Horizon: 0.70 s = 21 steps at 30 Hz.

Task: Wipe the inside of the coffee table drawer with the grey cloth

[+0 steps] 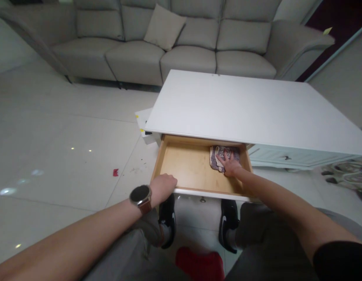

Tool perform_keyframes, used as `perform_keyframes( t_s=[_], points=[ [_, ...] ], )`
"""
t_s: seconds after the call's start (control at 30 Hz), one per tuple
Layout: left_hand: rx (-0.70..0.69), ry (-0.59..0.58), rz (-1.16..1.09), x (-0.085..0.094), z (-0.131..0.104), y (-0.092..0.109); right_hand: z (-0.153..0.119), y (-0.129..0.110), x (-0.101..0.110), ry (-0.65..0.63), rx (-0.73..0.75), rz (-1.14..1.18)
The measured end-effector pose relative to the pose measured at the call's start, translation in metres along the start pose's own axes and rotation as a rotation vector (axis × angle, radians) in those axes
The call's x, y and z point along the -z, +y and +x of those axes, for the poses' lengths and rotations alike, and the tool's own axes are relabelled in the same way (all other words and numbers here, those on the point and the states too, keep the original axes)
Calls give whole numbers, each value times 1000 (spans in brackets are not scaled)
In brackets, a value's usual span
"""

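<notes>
A wooden drawer [188, 164] is pulled out from the front of the white table [242, 105]. In its right back part lies a folded grey-brown cloth [213, 159] with light edging and a pale pattern. My right hand [231, 164] rests on the cloth with its fingers spread. My left hand [163, 186], below a watch on the wrist, is closed over the drawer's left front corner, its fingers curled on the front edge.
A grey sofa [188, 60] with a beige cushion [163, 27] stands behind the table. White boxes [144, 117] sit at the table's left. My feet are under the drawer, near a red object [200, 263]. A red scrap [115, 172] lies on the left floor.
</notes>
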<state>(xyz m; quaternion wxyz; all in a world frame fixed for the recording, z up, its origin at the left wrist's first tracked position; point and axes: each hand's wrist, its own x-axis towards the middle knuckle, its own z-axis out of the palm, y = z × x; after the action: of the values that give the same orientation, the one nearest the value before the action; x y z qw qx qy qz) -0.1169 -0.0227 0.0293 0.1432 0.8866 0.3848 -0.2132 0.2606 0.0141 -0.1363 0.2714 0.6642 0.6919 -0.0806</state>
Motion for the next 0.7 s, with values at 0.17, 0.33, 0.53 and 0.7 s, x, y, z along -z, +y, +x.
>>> perform_keyframes(
  t_s=[0.17,0.33,0.53,0.7],
  points=[
    [8,-36,61,7,-3,6,-4,4,-1,216,43,13],
    [-20,-21,64,7,-4,7,-1,-19,18,220,18,44],
    [-16,-34,22,8,-7,13,17,-104,66,215,124,109],
    [6,-62,2,15,-10,16,42,-184,117,217,192,187]
  ],
)
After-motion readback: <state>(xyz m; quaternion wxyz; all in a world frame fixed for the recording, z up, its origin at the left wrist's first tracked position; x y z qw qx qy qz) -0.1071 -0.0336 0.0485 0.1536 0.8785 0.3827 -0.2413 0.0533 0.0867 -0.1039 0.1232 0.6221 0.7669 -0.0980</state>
